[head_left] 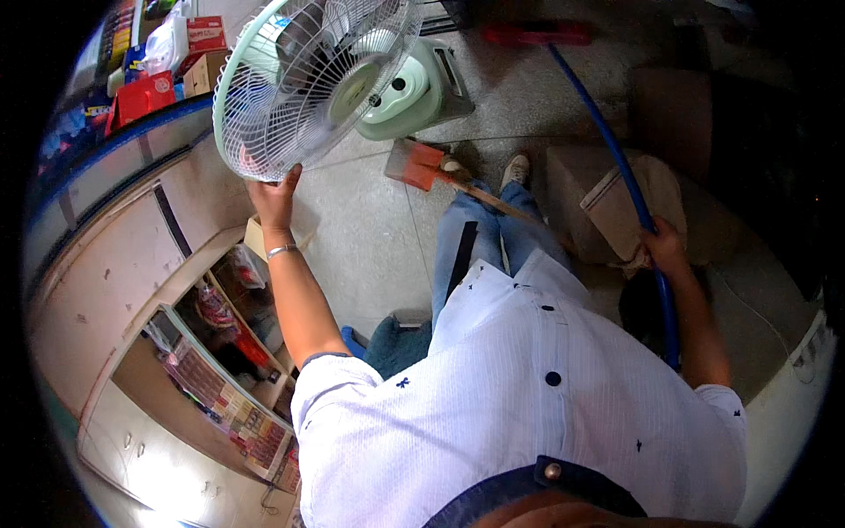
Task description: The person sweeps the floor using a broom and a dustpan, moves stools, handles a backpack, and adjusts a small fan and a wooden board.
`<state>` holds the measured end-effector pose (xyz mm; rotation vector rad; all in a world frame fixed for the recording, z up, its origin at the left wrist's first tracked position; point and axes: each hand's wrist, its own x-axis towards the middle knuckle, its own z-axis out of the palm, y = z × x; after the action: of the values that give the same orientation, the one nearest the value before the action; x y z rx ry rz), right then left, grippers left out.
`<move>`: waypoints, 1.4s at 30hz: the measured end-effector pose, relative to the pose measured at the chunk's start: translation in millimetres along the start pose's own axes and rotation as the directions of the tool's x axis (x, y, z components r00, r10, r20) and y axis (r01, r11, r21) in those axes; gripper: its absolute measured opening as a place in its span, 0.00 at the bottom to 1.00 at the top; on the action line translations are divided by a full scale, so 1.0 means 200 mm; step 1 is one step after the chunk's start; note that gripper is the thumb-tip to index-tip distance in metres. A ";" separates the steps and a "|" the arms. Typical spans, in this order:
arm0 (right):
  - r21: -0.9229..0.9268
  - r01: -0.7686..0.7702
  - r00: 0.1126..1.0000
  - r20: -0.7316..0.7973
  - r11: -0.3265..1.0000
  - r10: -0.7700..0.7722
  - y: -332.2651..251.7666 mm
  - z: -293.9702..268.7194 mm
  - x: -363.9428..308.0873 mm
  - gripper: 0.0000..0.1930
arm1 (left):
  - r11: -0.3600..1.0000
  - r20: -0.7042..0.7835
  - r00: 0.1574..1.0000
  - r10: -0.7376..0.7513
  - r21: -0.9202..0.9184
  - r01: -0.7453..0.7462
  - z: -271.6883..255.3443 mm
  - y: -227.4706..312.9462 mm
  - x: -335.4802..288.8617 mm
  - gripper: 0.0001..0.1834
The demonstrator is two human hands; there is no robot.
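Note:
At the upper left stands a pale green pedestal fan [393, 88]. My left hand [275, 191] has its fingers at the lower rim of the fan's round wire guard [308, 106]. My right hand [665, 243], at the right, is closed around a long blue pole [607, 136]. The pole ends at the far side in a wide red crosspiece [539, 34] on the floor; it is dim and blurred, and I cannot tell whether it is a broom or a wiper. Near my feet lies an orange and grey dustpan or shovel [415, 165] with a wooden handle [502, 205] crossing before my legs.
A counter [132, 255] with open shelves [224, 387] of packets runs along the left. Red boxes [145, 99] and other goods sit on its top. A brown box with a pale sack [629, 207] stands beside my right hand. A dark teal cushioned thing [398, 348] is behind my legs.

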<state>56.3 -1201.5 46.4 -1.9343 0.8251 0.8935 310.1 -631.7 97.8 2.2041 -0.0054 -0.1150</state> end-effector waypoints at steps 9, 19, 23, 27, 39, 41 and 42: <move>-0.253 0.140 0.988 -0.023 0.957 -0.151 0.32 -0.01 0.02 0.15 | 0.994 -0.094 0.993 -0.075 0.076 0.082 0.03 -0.22 -0.14 0.46; 0.272 -0.108 0.954 -0.243 0.956 0.177 -0.31 -0.16 -0.25 0.26 | 0.964 -0.196 0.962 -0.189 -0.224 0.144 0.10 -0.16 -0.16 0.40; 0.372 0.033 0.910 -0.394 0.928 0.126 -0.26 -0.32 -0.06 0.23 | 0.988 -0.224 0.974 -0.026 0.142 0.059 0.08 -0.19 -0.22 0.40; 0.571 0.161 0.888 -0.440 0.805 0.135 -0.22 -0.46 0.19 0.18 | 0.737 -0.403 0.691 -0.599 -0.616 0.280 0.47 -0.10 -0.45 0.28; 0.950 0.276 0.901 -0.309 0.146 0.304 -1.14 0.07 0.62 0.31 | 0.352 0.764 0.631 0.134 -0.632 0.691 1.33 0.91 -0.14 0.45; 0.915 0.326 0.856 -0.393 0.239 0.337 -1.07 0.08 0.66 0.32 | 0.631 0.842 0.482 0.243 -0.515 0.581 1.25 0.95 0.00 0.44; 0.894 0.343 0.836 -0.430 0.289 0.340 -1.03 0.11 0.68 0.32 | 0.792 0.804 0.482 0.349 -0.528 0.306 1.23 1.02 0.02 0.43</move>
<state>288.8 -1120.8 9.5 -0.9709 1.2964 -0.3368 301.7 -950.2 115.4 1.2356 -0.5184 -1.1043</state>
